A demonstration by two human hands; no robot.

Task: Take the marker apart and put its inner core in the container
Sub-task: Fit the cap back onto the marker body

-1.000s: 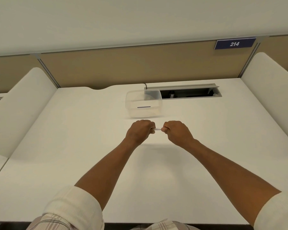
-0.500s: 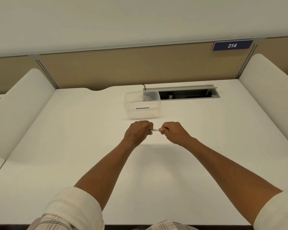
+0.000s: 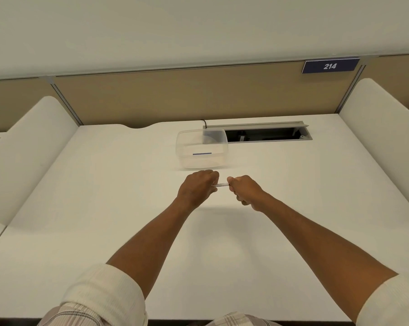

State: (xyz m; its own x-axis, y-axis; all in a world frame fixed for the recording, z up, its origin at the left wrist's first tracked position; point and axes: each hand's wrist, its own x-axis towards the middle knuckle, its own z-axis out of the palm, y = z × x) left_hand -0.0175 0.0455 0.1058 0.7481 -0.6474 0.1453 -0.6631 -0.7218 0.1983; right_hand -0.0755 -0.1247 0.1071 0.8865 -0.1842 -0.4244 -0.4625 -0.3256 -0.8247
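Hands [image 3: 200,187] wider apart vs earlier, more marker [image 3: 221,184] showing

White desk [image 3: 104,208] beneath both hands. Open cable tray [image 3: 264,135] recessed in desk, beyond and right of hands; black cable [image 3: 204,123] just beside its left end. Tan partition panel [image 3: 198,97] along far edge, bearing blue sign "214" [image 3: 330,66] up right. Rounded white side dividers: left [image 3: 26,149], right [image 3: 382,137].
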